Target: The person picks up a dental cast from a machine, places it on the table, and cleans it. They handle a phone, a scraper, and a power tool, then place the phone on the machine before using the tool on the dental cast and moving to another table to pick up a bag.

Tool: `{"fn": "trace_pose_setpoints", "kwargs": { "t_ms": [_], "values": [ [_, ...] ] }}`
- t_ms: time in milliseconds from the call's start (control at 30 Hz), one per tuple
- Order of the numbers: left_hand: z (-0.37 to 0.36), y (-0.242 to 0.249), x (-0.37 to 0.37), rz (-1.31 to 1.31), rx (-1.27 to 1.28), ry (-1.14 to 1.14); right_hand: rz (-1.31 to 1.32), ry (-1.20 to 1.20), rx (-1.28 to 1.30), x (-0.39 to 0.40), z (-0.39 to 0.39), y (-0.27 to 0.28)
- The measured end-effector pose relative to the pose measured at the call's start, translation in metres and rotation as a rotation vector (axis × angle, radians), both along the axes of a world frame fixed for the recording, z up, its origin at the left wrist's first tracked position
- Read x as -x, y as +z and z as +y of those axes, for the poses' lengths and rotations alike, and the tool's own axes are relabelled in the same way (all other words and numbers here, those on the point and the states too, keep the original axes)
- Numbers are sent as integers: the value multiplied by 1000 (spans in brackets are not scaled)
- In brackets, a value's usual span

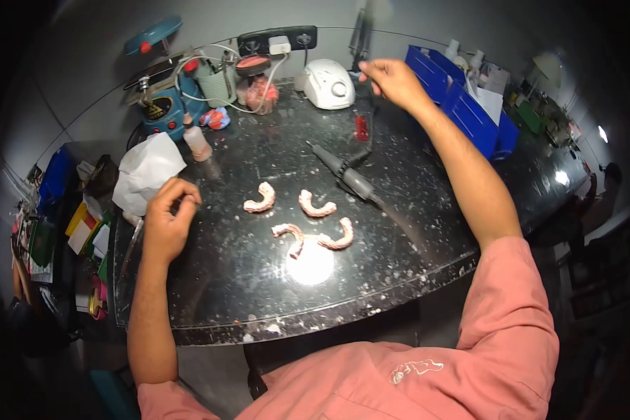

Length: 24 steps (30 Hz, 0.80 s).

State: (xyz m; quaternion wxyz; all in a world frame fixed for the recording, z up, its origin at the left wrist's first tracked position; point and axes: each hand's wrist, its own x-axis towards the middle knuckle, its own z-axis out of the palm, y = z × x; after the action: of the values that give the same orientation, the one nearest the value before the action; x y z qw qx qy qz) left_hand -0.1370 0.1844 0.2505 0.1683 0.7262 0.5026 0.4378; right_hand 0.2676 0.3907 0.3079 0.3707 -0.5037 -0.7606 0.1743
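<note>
My left hand (169, 218) rests at the left of the black worktop with its fingers curled in, beside a crumpled white paper (145, 171). Nothing shows in it. Stretched out to the far side, my right hand (397, 84) has its fingers drawn together near a white control box with a knob (330, 85). Whatever lies between those fingertips is too small to make out. Between my arms lie several pinkish-white dental arch pieces (318, 204), curved like horseshoes. A grey rotary handpiece (357, 183) lies to their right, tip pointing to the back left.
Blue bins (469, 115) stand at the back right. A blue machine (164, 108), a small bottle (197, 143) and a pale green holder (217, 84) occupy the back left. A power strip (259, 40) with a white plug is on the wall. A small red piece (361, 129) lies behind the handpiece.
</note>
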Motion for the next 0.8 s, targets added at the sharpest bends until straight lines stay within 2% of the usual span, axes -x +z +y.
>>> {"fn": "trace_pose_setpoints", "kwargs": {
  "t_ms": [100, 133, 167, 233, 367, 433, 500, 533, 567, 633, 700, 800],
  "values": [
    [4, 5, -16, -126, 161, 46, 108, -42, 176, -23, -27, -46],
    [8, 4, -26, -113, 139, 11, -20, -47, 108, -28, -30, -61],
    [12, 4, -36, -100, 116, -23, -148, -50, 41, -23, -42, -63],
    [14, 10, -64, -6, 35, -46, -156, -15, 63, -13, -65, -65],
    [40, 8, -75, 68, 178, -70, -238, 11, 77, 18, -106, -57],
    [45, 2, -85, -24, 46, 1, -264, -25, 41, 16, -117, -60],
    [40, -9, -87, 107, -94, 143, -284, -60, -6, 4, -120, -62],
    [35, -13, -86, 100, -75, 111, -205, -59, 10, -4, -118, -64],
    [35, -22, -79, 59, -60, 62, -252, -72, 105, -10, -115, -56],
    [32, -26, -74, 16, -50, 76, -161, -83, -25, -23, -101, -65],
    [37, -25, -72, -77, -44, 98, -97, -101, -5, -32, -93, -68],
    [29, -11, -74, -50, 20, 94, -45, -98, -98, -31, -82, -65]
  ]
}}
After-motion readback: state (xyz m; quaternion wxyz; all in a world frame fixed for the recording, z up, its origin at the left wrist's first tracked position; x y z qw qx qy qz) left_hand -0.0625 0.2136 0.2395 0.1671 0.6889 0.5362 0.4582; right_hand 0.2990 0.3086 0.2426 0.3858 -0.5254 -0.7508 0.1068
